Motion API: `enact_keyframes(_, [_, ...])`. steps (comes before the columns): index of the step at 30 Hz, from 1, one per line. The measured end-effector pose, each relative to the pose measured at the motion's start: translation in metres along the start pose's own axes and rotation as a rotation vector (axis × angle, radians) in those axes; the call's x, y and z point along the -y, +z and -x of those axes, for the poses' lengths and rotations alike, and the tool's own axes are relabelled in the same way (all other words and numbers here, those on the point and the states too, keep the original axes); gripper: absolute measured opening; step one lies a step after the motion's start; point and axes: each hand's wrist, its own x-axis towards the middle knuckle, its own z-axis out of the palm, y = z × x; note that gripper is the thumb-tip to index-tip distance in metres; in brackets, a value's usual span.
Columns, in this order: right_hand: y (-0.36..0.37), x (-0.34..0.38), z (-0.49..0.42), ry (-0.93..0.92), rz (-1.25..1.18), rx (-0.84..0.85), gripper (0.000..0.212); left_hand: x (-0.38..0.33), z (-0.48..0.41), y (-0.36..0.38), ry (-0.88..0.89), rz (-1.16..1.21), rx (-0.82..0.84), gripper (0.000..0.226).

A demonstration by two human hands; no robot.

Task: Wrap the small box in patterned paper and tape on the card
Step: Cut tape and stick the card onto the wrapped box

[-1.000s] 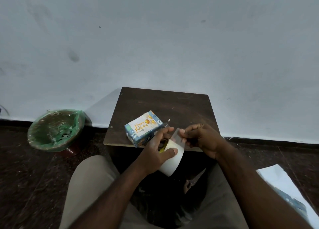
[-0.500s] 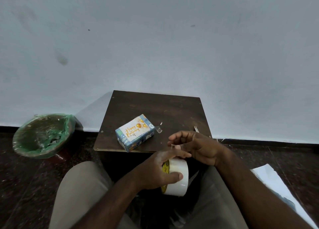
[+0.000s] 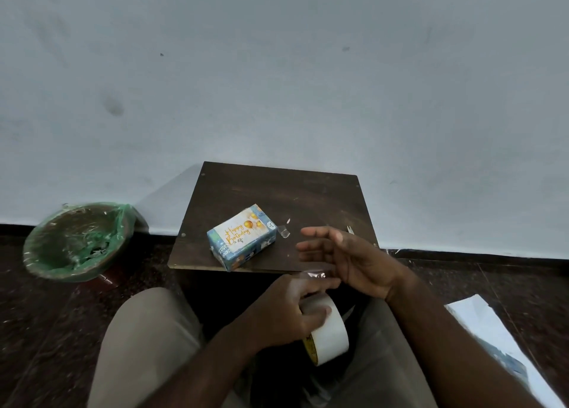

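Tape roll (image 3: 332,335) lies half hidden in left hand (image 3: 281,313); blurred strip (image 3: 313,274) perhaps tape.

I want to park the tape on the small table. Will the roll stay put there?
Stood on its rim, the tape roll would probably roll off: it is round, and the table shows no lip. Laid on its flat side, it should stay. It looks light, since the left hand alone holds it up.
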Motion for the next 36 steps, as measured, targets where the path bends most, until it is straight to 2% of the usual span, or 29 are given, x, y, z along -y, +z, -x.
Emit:
enact_keyframes(2, [0.003,-0.005,0.003,-0.045,0.051,-0.133,0.074,0.003,-0.001,-0.004,-0.043,0.062,-0.101,0.038])
enact_keyframes(5, [0.014,-0.022,0.01,-0.051,0.225,-0.059,0.048,0.009,-0.003,-0.012,-0.13,0.191,-0.213,0.037])
enact_keyframes(7, [0.021,-0.032,0.014,-0.035,0.271,-0.021,0.049,0.013,-0.003,-0.015,-0.18,0.258,-0.204,0.038])
enact_keyframes(9, [0.027,-0.036,0.015,-0.029,0.252,-0.057,0.05,0.013,-0.003,-0.014,-0.202,0.296,-0.186,0.041])
enact_keyframes(19, [0.032,-0.038,0.014,-0.022,0.121,-0.091,0.044,0.012,-0.005,-0.019,-0.245,0.484,-0.198,0.045])
enact_keyframes(28, [0.033,-0.042,0.014,0.015,0.138,-0.096,0.044,0.014,-0.006,-0.021,-0.289,0.667,-0.225,0.056])
enact_keyframes(36, [0.035,-0.04,0.013,0.019,0.131,-0.089,0.038,0.016,-0.007,-0.022,-0.305,0.69,-0.231,0.052])
